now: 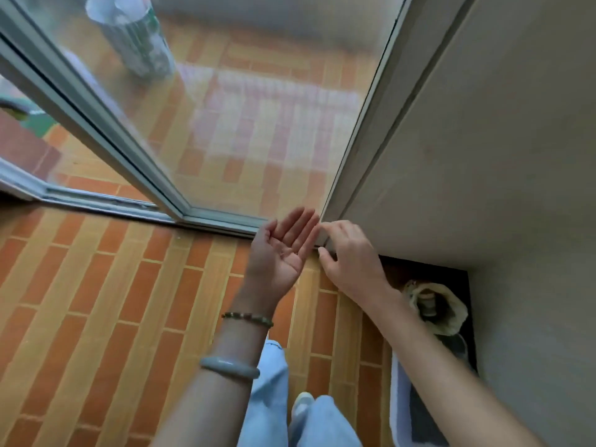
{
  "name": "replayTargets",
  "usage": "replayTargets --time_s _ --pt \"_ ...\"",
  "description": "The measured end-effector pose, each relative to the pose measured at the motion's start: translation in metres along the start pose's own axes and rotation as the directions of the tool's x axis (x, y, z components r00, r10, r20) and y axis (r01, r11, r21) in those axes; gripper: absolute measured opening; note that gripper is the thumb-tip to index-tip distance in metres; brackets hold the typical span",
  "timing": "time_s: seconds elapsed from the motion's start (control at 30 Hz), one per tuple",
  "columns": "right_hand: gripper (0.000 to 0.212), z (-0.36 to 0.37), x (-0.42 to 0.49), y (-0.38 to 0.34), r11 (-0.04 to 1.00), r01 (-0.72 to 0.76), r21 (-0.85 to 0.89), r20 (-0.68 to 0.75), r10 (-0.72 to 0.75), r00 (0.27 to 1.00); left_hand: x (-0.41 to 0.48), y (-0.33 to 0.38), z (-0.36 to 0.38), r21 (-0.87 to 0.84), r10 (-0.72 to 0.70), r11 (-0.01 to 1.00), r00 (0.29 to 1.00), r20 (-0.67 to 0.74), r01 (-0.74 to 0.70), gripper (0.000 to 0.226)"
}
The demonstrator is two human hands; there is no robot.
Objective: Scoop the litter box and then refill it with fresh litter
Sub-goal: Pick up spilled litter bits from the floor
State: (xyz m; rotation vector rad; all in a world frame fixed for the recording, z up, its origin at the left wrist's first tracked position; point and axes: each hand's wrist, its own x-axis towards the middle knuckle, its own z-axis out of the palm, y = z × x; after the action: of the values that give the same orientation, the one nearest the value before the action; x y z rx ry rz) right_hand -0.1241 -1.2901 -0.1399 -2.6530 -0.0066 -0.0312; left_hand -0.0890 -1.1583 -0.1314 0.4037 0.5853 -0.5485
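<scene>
- Pale blue trouser legs (274,391) and a light shoe (301,406) are seen at the very bottom, on a floor (106,301) of orange and yellow tiles.
- The litter box (396,404) is found at the right edge of the floor, low down, in a dark nook under the grey wall (483,156). Only its pale rim and a bit of its dark inside are shown. The rest is hidden by the right arm.
- A pale green bangle (229,367) is worn on the left arm. A string of small beads (247,318) is worn a little further on, at the wrist.
- A yellowish bag (451,304) with an open top is set in the same nook, just behind the litter box, by the corner of the wall.
- The left hand (283,250) is held palm up over the floor. Its fingers are straight and flat, and nothing is held in it.
- The right hand (350,256) is held just beside it, back up. Its fingers are loosely bent, the thumb and first finger are apart, and nothing is seen between them. Its first fingertip is very near the left fingertips; whether they touch cannot be told.
- A metal door track (129,206) is laid along the far edge of the floor.
- A glass door (258,108) in a pale frame is stood on the track, right up to the wall.
- Behind the glass, more tiles and a tall blurred roll (132,37) are seen.
</scene>
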Motion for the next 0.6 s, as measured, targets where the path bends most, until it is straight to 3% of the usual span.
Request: replayTargets --time_s 0.1,0.3,0.43,0.6 --pt "0.040 -0.037 -0.019 -0.052 0.999 0.015 0.052 0.131 -0.022 0.991 -0.070 0.024 0.017 -0.056 0.066 0.996 0.998 -0.016 -0.067 0.047" --pt "0.045 -0.078 -0.038 -0.155 0.973 0.208 0.101 0.176 -0.223 0.959 -0.195 0.087 0.027 -0.156 0.298 0.938 0.949 -0.100 -0.311 0.049" --pt "0.047 -0.083 -0.036 -0.224 0.908 0.406 0.104 0.192 -0.419 0.888 -0.251 0.133 0.016 -0.185 0.411 0.887 0.906 -0.102 -0.423 0.051" --pt "0.050 -0.068 -0.020 -0.299 0.828 0.557 0.071 0.200 -0.559 0.805 -0.295 0.196 -0.015 -0.238 0.485 0.832 0.865 -0.127 -0.501 0.050"
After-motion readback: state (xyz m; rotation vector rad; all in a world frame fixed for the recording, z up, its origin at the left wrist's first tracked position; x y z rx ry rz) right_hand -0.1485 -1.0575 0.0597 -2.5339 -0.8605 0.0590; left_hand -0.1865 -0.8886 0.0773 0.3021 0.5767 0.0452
